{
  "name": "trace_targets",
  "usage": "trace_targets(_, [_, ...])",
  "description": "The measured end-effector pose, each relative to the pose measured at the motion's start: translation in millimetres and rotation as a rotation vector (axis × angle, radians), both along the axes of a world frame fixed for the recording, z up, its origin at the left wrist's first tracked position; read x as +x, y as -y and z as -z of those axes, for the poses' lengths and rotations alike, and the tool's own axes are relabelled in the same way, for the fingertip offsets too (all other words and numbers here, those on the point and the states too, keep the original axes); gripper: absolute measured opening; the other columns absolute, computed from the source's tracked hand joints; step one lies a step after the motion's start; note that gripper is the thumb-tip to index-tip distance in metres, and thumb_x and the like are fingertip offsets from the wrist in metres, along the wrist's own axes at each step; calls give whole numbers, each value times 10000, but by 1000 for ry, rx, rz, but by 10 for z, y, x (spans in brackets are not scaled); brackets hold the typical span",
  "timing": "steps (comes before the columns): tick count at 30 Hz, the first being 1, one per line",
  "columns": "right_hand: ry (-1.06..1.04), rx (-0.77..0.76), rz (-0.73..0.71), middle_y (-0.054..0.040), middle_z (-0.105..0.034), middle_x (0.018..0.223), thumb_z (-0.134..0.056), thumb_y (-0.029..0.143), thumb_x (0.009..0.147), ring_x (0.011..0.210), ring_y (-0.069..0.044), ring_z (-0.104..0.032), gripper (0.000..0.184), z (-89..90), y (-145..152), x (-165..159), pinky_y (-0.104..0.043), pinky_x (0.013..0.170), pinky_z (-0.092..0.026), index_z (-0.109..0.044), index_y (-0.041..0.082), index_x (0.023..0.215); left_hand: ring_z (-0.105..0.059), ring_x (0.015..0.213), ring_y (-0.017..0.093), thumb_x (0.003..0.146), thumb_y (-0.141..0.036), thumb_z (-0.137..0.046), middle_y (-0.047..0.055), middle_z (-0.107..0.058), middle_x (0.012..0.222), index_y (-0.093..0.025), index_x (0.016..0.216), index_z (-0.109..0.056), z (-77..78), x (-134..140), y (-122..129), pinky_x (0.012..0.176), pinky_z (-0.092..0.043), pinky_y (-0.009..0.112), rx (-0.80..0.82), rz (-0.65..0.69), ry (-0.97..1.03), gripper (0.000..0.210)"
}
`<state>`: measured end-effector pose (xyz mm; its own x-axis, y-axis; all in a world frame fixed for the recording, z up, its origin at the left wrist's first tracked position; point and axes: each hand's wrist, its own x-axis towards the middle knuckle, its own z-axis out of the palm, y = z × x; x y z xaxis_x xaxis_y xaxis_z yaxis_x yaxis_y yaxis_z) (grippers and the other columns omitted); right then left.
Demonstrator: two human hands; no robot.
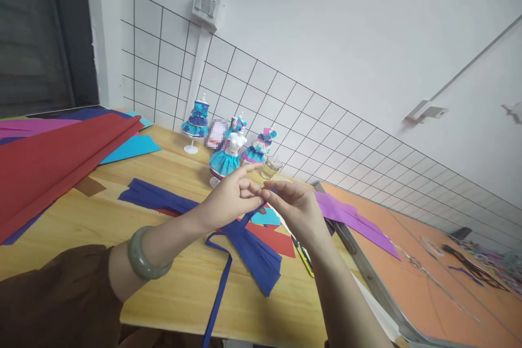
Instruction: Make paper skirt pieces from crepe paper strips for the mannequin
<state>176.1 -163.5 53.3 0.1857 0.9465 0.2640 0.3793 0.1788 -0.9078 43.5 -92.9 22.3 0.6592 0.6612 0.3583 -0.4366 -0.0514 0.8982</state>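
Note:
My left hand [230,196], with a green bangle [144,253] on its wrist, is closed in a pinch with the index finger stretched forward. Its fingertips meet those of my right hand [299,211], which pinches too. Between them they hold the end of a narrow blue strip [223,277]; the exact grip of each is partly hidden. This strip runs down, loops to the left and drops over the front table edge. Beneath the hands lie wide pieces of folded dark blue fabric [261,263] and a red piece [275,237]. A light blue piece [266,217] shows under the fingers.
Small dress forms in blue dresses, such as one with a bare white torso [235,143], stand behind the hands near a glass jar [271,167]. Red fabric [61,166] covers the left side. Right lie yellow-handled scissors or a cutter [305,261] and purple fabric [354,220] on an orange surface [440,304].

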Motion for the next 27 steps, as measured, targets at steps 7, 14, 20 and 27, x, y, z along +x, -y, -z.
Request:
trace_targets(7, [88, -44, 72, -15, -672, 700, -695, 370, 684, 678, -134, -612, 227, -152, 121, 199, -276, 663, -483, -670, 156, 758, -641, 641, 152, 722, -220, -656, 12, -647, 733, -176, 1298, -325, 61, 158, 41, 601, -475, 270, -3, 58, -63, 665])
trace_targets(14, [164, 45, 231, -33, -668, 718, -690, 433, 675, 681, -146, -602, 315, -295, 209, 593, -308, 688, -479, -672, 157, 826, -579, 495, 100, 778, -418, -576, 47, -661, 686, -124, 879, -571, 234, 160, 134, 454, -378, 198, -52, 319, -281, 311])
trace_targets(20, [170, 136, 421, -56, -676, 734, -711, 454, 643, 718, -179, -617, 371, -302, 324, 1080, -355, 753, -474, -679, 151, 854, -550, 425, 91, 772, -473, -559, 48, -674, 680, -137, 879, -575, 340, -37, 77, 417, -354, 188, -46, 381, -427, 353])
trace_targets(27, [97, 88, 545, -64, -676, 761, -704, 491, 627, 717, -177, -628, 435, 38, 428, 1562, -348, 745, -495, -666, 152, 897, -435, 295, 55, 807, -519, -485, 38, -663, 622, -144, 919, -568, 483, -413, -35, 333, -245, 171, -55, 510, -594, 401])
